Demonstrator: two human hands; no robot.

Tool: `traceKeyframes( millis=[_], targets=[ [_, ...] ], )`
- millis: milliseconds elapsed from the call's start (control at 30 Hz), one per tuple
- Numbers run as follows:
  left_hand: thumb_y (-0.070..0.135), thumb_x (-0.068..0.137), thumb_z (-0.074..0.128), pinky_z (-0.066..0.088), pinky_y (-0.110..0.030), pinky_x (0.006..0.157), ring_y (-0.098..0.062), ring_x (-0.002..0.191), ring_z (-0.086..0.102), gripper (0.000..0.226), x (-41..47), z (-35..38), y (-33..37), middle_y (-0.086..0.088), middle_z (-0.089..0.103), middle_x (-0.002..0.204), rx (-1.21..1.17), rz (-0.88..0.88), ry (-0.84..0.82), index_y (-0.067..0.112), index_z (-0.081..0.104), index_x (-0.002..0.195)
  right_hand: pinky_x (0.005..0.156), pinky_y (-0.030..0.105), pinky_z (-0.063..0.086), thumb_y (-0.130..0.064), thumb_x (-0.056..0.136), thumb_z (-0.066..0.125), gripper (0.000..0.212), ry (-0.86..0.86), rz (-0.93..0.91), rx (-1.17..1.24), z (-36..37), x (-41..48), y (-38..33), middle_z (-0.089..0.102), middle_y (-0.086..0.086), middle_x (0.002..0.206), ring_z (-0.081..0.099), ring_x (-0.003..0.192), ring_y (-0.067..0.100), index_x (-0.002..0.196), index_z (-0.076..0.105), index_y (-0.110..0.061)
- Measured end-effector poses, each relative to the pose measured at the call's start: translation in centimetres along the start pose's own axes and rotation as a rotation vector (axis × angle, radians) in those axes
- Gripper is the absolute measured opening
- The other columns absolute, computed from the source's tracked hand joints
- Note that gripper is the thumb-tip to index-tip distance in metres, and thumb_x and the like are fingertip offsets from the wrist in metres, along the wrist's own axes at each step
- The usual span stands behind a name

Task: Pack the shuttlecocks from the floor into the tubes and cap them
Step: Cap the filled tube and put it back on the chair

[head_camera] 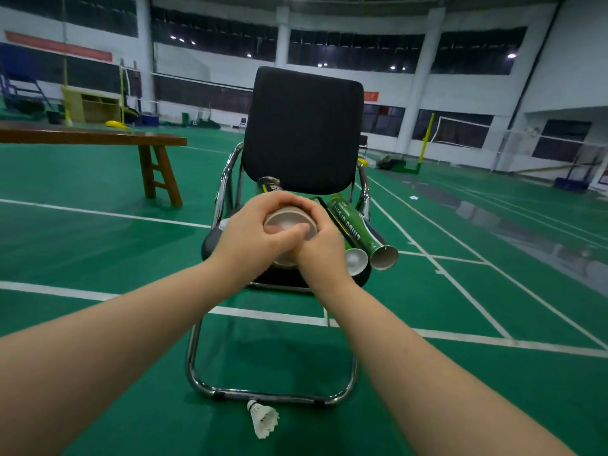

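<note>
**A:** Where is the shuttlecock tube [289,212] in relation to the chair [302,126]?

**B:** Above the front of the chair's seat, with its near end facing the camera. A pale cap [284,222] covers that end.

**A:** And the grip?

**B:** Both hands hold it. The left hand [246,240] wraps the tube from the chair's left side, fingers curled over the top, and its thumb [291,231] lies across the face of the cap. The right hand [320,245] closes round the rim from the other side, its fingers curled at the cap's edge. The capped end sits between the two palms. The hands hide the rest of the tube's length.

**A:** What else is on the chair?

**B:** On the seat's right half lies a green tube [357,222], its open mouth pointing off the front edge. Just beside it is a darker tube with a white cap [356,260] on its near end. Another dark tube [269,185] shows at the foot of the backrest, behind the hands.

**A:** Any shuttlecocks on the floor?

**B:** One shuttlecock [262,419] lies on the green court just in front of the chair's chrome base bar, cork towards the chair. A wooden bench [92,138] stands well off to the chair's left.
</note>
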State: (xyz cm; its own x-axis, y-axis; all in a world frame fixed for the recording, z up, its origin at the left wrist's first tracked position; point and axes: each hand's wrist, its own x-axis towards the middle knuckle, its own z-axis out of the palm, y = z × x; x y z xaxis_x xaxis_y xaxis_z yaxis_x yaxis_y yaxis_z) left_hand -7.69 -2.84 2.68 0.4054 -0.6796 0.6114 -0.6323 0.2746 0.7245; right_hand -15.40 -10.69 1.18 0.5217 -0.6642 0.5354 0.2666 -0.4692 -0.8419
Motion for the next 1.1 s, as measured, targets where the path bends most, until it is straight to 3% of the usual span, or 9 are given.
traceKeyframes(
  millis=[100,200,333,467,633,800,900,1000,1100],
  targets=[
    [0.029,0.066,0.066,0.05,-0.024,0.085,0.004,0.093,0.058,0.04,1.5,2.0,-3.3,0.018,0.063,0.102,-0.023,-0.034,-0.095,0.036,0.06,0.105,0.091,0.03,0.051,-0.016,0.061,0.069,0.047,-0.015,-0.03,-0.186,-1.5,1.4,3.4,0.059,-0.005,0.117,0.058,0.105,0.011,0.099,0.057,-0.042],
    [0.033,0.062,0.071,0.05,-0.026,0.087,0.004,0.094,0.059,0.041,2.6,3.6,-6.6,0.023,0.063,0.098,-0.039,-0.07,-0.124,0.044,0.057,0.099,0.093,0.023,0.045,-0.024,0.057,0.069,0.057,-0.075,-0.064,-0.357,-2.8,2.4,5.9,0.056,-0.005,0.119,0.054,0.107,0.01,0.113,0.056,-0.03],
    [0.053,0.054,0.066,0.049,-0.025,0.085,0.002,0.093,0.058,0.041,4.1,4.8,-10.1,0.024,0.062,0.097,0.032,-0.114,-0.155,0.053,0.052,0.093,0.09,0.017,0.037,-0.016,0.069,0.075,0.057,-0.142,-0.088,-0.533,-3.6,4.3,8.5,0.057,0.001,0.121,0.05,0.11,0.012,0.123,0.056,-0.016],
    [0.058,0.053,0.062,0.045,-0.018,0.078,0.002,0.092,0.057,0.042,5.0,5.5,-12.6,0.023,0.059,0.098,0.109,-0.147,-0.208,0.051,0.046,0.092,0.091,0.028,0.04,-0.014,0.077,0.067,0.049,-0.176,-0.147,-0.762,-3.3,5.3,11.2,0.057,0.004,0.122,0.051,0.111,0.018,0.125,0.054,-0.016],
    [0.037,0.084,0.065,0.036,-0.024,0.085,-0.007,0.103,0.049,0.043,5.5,6.2,-14.8,0.017,0.051,0.113,0.242,-0.111,-0.302,0.036,0.044,0.122,0.075,0.035,0.037,-0.016,0.069,0.06,0.034,0.129,-0.408,-1.178,-2.7,5.4,13.6,0.068,0.0,0.093,0.06,0.088,0.028,0.102,0.065,-0.02],
    [0.037,0.088,0.054,0.038,-0.029,0.093,-0.008,0.112,0.046,0.045,6.7,7.5,-15.2,0.011,0.049,0.129,0.297,-0.077,-0.329,0.028,0.043,0.131,0.107,0.047,0.011,-0.016,0.086,0.049,0.041,0.102,-0.208,-1.254,-3.0,6.1,13.6,0.052,0.0,0.122,0.04,0.119,0.026,0.126,0.046,-0.024],
    [0.049,0.075,0.044,0.035,-0.039,0.103,-0.016,0.123,0.042,0.062,7.0,8.6,-14.7,0.006,0.047,0.134,0.352,-0.083,-0.287,0.029,0.039,0.134,0.112,0.052,-0.001,-0.017,0.086,0.046,0.057,0.034,-0.125,-1.206,-4.0,5.9,13.3,0.036,-0.002,0.138,0.023,0.134,0.022,0.139,0.029,-0.027],
    [0.06,0.066,0.042,0.027,-0.054,0.108,-0.017,0.136,0.029,0.079,7.0,10.4,-12.8,0.004,0.035,0.146,0.45,0.012,-0.208,0.032,0.03,0.139,0.112,0.055,-0.001,-0.017,0.078,0.056,0.068,0.097,-0.181,-1.143,-6.6,5.0,13.3,0.036,-0.001,0.142,0.024,0.136,0.022,0.141,0.031,-0.027],
    [0.057,0.074,0.051,0.008,-0.051,0.115,-0.015,0.143,0.011,0.083,7.8,13.6,-10.2,0.004,0.017,0.155,0.645,0.139,-0.202,0.032,0.019,0.146,0.108,0.063,0.013,-0.029,0.068,0.067,0.074,0.248,-0.23,-1.131,-10.3,4.6,13.9,0.044,0.003,0.137,0.03,0.131,0.023,0.136,0.039,-0.027]
  ],
)
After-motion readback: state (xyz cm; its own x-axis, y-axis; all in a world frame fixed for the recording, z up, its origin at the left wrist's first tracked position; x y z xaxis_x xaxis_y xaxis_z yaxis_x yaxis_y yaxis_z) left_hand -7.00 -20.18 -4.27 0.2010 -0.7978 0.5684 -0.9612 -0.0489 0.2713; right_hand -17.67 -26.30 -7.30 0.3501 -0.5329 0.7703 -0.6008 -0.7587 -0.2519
